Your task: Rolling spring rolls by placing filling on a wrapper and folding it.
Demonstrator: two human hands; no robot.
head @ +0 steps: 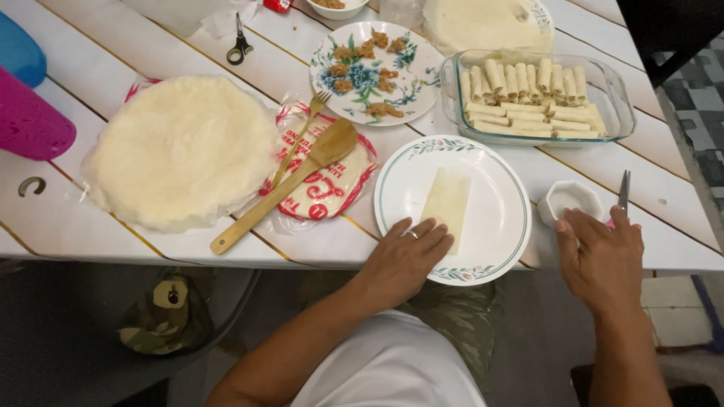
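Rolling wrappers at a white slatted counter (113,249).
Left of the white plate (498,226): round wrapper stack (181,151), wooden spatula (286,181). On the plate: pale rectangular wrapper (446,200), left hand (406,256) open, fingertips touching the near rim. Right of the plate: small white bowl (569,200), right hand (601,256) open, finger at the bowl.
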